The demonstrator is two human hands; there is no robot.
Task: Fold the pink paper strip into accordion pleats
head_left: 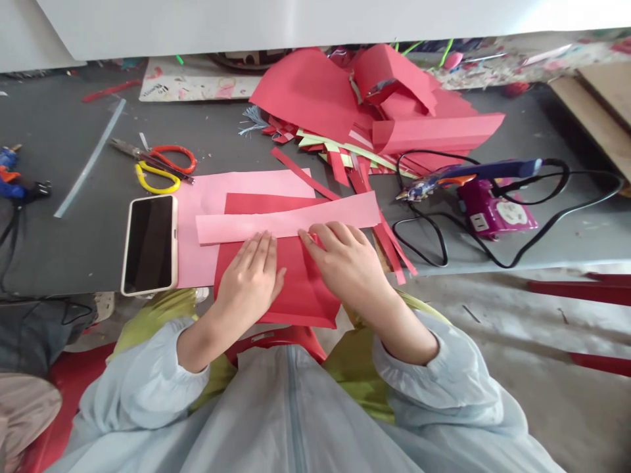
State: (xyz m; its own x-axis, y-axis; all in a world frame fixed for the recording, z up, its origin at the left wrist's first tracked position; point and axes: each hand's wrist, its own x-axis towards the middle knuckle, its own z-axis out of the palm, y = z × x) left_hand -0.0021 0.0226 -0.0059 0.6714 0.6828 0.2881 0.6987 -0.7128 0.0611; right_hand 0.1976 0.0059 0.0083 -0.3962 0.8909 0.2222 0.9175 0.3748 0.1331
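A folded-looking pink paper strip (288,220) lies across a red paper sheet (296,282), with its right end slightly raised. My left hand (251,272) rests flat on the red sheet, fingertips along the strip's lower edge. Fingers bent, my right hand (345,259) grips that same edge farther right, with thumb and index finger close together. Under the red sheet is a larger pink paper sheet (197,256). The red sheet's near end hangs past the table edge.
A phone (150,244) and scissors (165,167) lie to the left. Red paper pieces (315,92) and strips are heaped behind. At right are a glue gun (473,174), its looping cord and a purple power socket (497,213). Another glue gun (14,177) sits far left.
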